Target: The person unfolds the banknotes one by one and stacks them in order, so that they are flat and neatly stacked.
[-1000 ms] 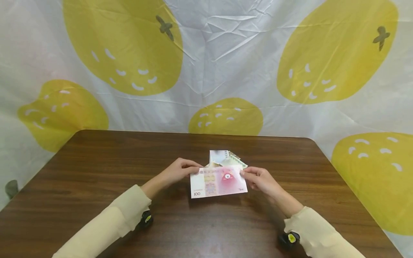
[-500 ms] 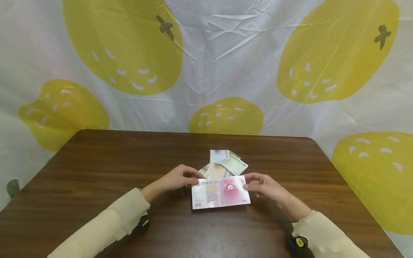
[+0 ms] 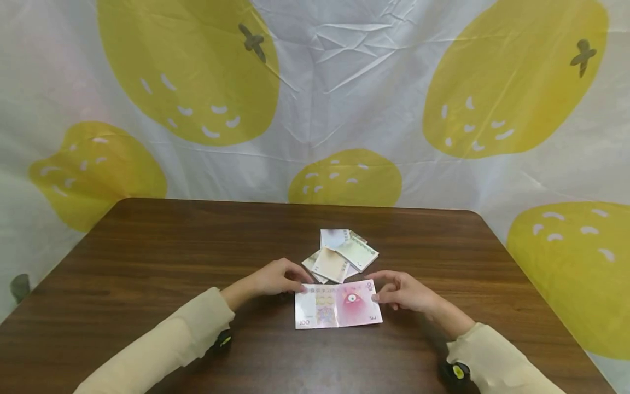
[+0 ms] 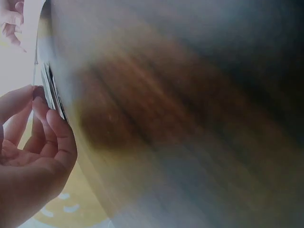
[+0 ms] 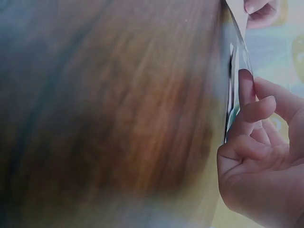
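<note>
A pink 100 banknote (image 3: 320, 309) with a crease down its middle is spread between my two hands, low over the table. My left hand (image 3: 278, 278) pinches its upper left corner between thumb and finger. On the other side, my right hand (image 3: 406, 293) pinches the upper right edge. Both wrist views show the note edge-on, with the left fingertips (image 4: 39, 92) and the right fingertips (image 5: 249, 88) at its edges. Just behind it lies a loose pile of folded banknotes (image 3: 332, 265), among them a greenish one (image 3: 358, 253) and a bluish-white one (image 3: 334, 237).
The dark wooden table (image 3: 172, 246) reaches back to a white cloth (image 3: 305, 109) printed with yellow lemons. A small dark object (image 3: 19, 287) shows past the table's left edge.
Both hands have brought the pink banknote down and toward me. The folded notes behind it, partly covered before, now show more fully.
</note>
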Action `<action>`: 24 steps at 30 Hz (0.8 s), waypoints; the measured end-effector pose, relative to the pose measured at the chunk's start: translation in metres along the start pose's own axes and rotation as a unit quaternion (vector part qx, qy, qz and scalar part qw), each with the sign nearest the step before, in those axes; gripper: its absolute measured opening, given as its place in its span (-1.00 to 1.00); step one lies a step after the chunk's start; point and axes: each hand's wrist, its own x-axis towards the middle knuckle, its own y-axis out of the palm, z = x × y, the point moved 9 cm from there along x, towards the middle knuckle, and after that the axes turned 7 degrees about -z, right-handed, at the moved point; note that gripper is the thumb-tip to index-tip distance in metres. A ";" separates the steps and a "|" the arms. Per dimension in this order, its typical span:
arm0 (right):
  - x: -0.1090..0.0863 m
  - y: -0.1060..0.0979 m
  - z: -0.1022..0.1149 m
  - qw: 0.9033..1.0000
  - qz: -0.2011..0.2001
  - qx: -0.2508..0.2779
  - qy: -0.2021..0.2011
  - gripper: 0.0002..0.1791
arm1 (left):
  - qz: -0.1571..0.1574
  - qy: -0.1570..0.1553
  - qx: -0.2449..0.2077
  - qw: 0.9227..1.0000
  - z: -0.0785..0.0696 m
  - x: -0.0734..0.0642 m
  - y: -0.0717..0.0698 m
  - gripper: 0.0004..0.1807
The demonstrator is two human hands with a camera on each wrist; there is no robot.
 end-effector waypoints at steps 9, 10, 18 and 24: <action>-0.001 0.002 0.004 0.999 0.011 -0.023 -0.037 -0.53 | 0.003 -0.003 0.047 0.999 0.000 -0.001 0.003 -0.84; -0.001 0.003 0.004 0.999 0.011 -0.023 -0.040 -0.53 | 0.002 0.000 0.054 0.999 -0.001 -0.001 0.003 -0.84; -0.002 0.006 0.008 0.997 0.006 -0.054 -0.048 -0.54 | -0.009 0.018 0.088 0.996 -0.004 0.000 0.003 -0.88; -0.001 0.007 0.008 0.995 0.008 -0.078 -0.054 -0.56 | -0.021 0.021 0.105 0.994 -0.004 0.000 0.003 -0.91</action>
